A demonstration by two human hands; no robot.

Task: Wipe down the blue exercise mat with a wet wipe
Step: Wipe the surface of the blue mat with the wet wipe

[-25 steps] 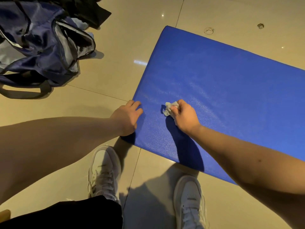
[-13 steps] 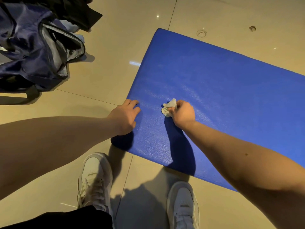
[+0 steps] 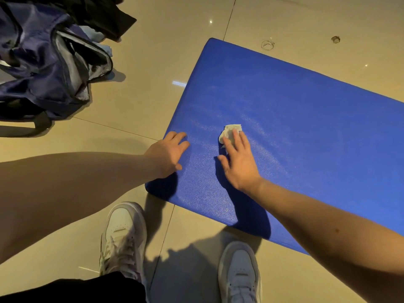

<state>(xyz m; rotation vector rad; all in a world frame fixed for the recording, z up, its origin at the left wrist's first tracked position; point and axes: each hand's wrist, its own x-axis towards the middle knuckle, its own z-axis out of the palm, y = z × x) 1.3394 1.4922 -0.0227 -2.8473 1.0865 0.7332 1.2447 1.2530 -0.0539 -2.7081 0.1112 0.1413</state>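
Pressing the wipe [image 3: 231, 131] onto the mat [image 3: 306, 119] near its corner with straight fingers, the right hand [image 3: 239, 166] seemingly had most of the surface left to clean; the left hand [image 3: 167, 156] rested flat, fingers spread, on the edge.

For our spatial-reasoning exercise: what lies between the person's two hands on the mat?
Only bare blue mat lies between the left hand and right hand in the head view.
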